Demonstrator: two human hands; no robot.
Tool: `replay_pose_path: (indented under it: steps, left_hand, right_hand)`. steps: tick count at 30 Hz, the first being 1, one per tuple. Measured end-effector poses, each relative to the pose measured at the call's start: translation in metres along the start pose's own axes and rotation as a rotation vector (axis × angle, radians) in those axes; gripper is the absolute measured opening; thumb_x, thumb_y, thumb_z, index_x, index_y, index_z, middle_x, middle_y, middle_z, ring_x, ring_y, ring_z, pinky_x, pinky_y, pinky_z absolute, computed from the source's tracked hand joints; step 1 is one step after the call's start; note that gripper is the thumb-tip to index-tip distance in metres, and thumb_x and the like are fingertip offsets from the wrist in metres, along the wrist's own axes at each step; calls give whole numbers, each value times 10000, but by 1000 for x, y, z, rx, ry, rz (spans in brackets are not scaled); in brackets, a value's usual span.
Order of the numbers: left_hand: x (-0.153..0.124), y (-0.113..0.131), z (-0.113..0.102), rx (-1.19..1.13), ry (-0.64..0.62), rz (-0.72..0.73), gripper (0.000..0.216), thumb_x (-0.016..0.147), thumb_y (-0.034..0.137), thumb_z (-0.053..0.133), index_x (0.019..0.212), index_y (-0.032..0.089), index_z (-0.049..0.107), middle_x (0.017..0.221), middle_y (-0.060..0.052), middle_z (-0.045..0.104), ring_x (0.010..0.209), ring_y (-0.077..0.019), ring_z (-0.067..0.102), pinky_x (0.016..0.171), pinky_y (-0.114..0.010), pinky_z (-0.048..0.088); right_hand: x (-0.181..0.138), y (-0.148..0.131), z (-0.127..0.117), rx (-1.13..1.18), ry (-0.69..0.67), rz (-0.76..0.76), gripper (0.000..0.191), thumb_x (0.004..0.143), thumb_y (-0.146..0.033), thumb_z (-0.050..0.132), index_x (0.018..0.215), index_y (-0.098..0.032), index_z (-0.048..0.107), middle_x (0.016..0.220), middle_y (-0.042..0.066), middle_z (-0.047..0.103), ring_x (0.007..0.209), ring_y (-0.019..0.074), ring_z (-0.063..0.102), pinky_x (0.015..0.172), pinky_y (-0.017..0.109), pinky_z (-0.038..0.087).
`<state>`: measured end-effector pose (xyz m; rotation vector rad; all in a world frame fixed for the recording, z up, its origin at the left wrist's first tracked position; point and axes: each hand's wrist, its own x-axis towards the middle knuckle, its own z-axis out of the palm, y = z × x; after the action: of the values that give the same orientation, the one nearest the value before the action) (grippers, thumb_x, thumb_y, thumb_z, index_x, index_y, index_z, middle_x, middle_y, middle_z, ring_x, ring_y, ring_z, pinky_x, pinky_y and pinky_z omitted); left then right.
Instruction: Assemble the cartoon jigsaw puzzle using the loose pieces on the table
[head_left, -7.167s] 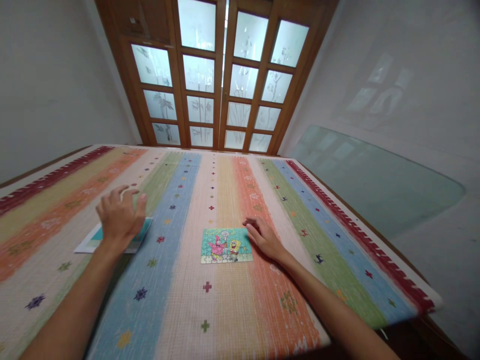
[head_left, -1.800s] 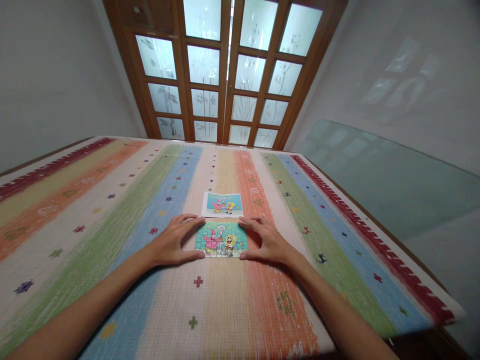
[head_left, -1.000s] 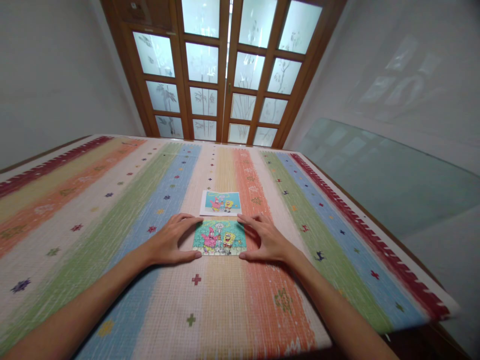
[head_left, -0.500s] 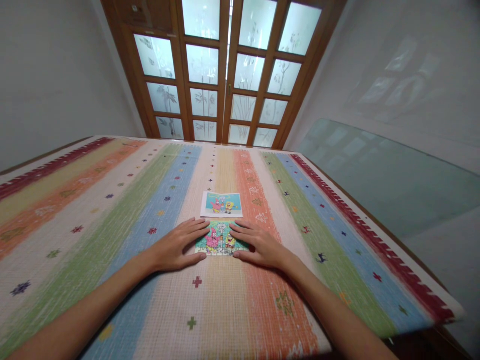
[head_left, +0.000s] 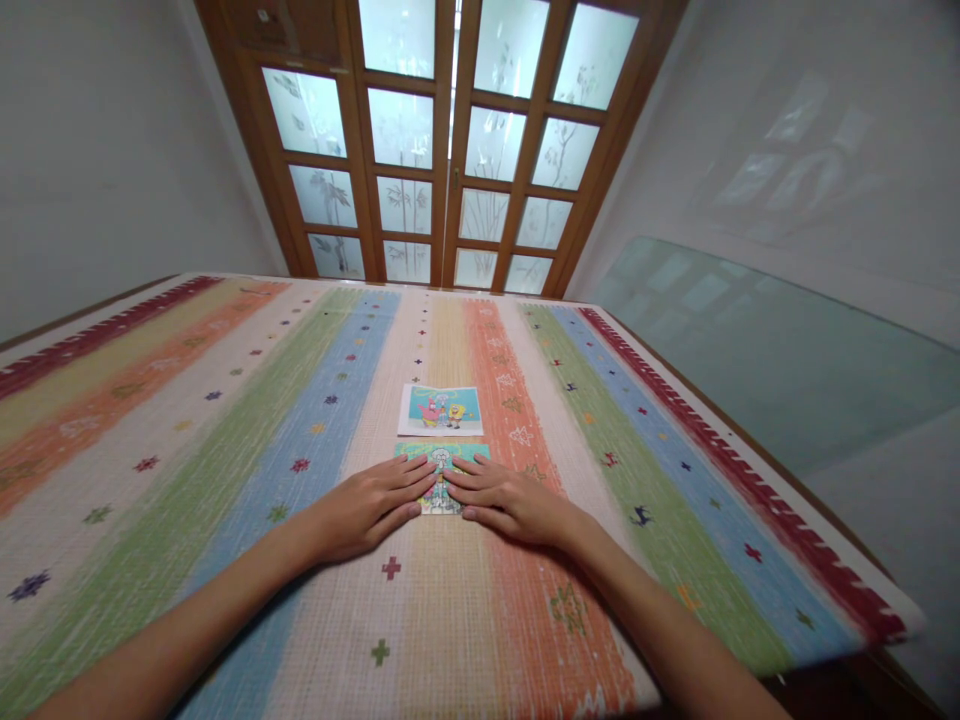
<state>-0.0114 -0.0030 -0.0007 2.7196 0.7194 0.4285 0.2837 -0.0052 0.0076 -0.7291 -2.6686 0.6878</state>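
Note:
A small cartoon jigsaw puzzle (head_left: 442,457) lies flat on the striped mat (head_left: 225,420). My left hand (head_left: 375,502) lies flat over its left half, fingers stretched out and pointing right. My right hand (head_left: 501,498) lies flat over its right half, fingers pointing left. The fingertips nearly meet at the puzzle's middle, so only its top strip and a small centre patch show. Just beyond the puzzle sits a white-bordered reference picture (head_left: 441,409) with the same cartoon, touched by neither hand.
The mat covers a table whose right edge (head_left: 750,480) drops to a grey floor. A large glass sheet (head_left: 765,350) leans at the right wall. Wooden doors with frosted panes (head_left: 442,150) stand behind the table's far end.
Both hands slid inward from the puzzle's side edges onto its face, now covering most of it. Earlier the picture card went from the mat's left to just beyond the puzzle.

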Motion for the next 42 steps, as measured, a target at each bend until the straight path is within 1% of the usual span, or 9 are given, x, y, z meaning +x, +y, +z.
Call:
replay_pose_path:
  steps: [8,11,14,18,22,27,30,36,42]
  left_hand:
    - [-8,-6,-6,-15,24,-31,453,1090,300,422,1542,285,442,1548,-47,468,1428,-225,469,1237,-461,357]
    - [-9,-8,-9,-13,22,-38,452,1081,317,452,1532,295,456,1540,-45,478,1416,-230,485,1231,-476,365]
    - [-11,-10,-10,9,42,-23,439,1073,323,473,1511,302,485,1519,-49,506,1393,-240,513,1213,-495,391]
    - [-15,-15,-10,58,121,15,425,1064,328,482,1486,283,518,1461,-76,575,1331,-256,575,1183,-517,430]
    - [-17,-19,-8,75,143,-26,482,1063,388,495,1526,260,461,1508,-90,525,1401,-280,502,1204,-537,395]
    - [-11,-15,-2,44,105,-78,499,1088,421,443,1553,243,415,1551,-82,470,1455,-259,429,1248,-516,323]
    - [-6,-11,5,50,96,-79,488,1099,419,416,1550,233,419,1550,-78,472,1451,-244,436,1256,-486,315]
    - [-5,-8,12,92,178,-70,469,1096,407,422,1518,204,462,1596,-107,399,1465,-270,413,1239,-480,347]
    - [1,-4,17,28,250,-184,484,1079,463,464,1498,221,468,1473,-116,563,1364,-301,540,1163,-511,454]
  right_hand:
    - [-8,6,-4,25,56,67,438,1023,-287,587,1460,-297,559,1520,53,527,1466,224,438,1248,509,329]
    - [-12,11,-8,21,80,105,468,994,-306,636,1457,-290,564,1512,63,535,1452,243,459,1235,527,353]
    - [-16,16,-12,-2,93,122,450,974,-313,670,1418,-308,602,1487,58,564,1426,261,495,1238,571,328]
    - [-20,23,-12,-80,165,171,535,933,-397,723,1431,-247,597,1490,125,551,1420,302,499,1232,614,312]
    - [-21,27,-12,-102,193,176,665,889,-482,754,1457,-188,573,1498,180,529,1425,328,487,1220,604,340]
    - [-17,25,-12,-100,195,158,617,902,-491,732,1419,-175,616,1492,179,539,1459,342,434,1201,587,379]
    - [-12,23,-7,-103,198,149,618,898,-494,736,1422,-188,616,1494,164,544,1455,354,438,1198,593,380]
    - [-3,18,4,-124,189,121,670,915,-528,705,1458,-157,577,1498,173,537,1460,357,432,1215,598,351]
    - [0,16,10,-156,238,133,663,912,-535,706,1448,-165,588,1488,163,556,1439,348,467,1199,586,389]
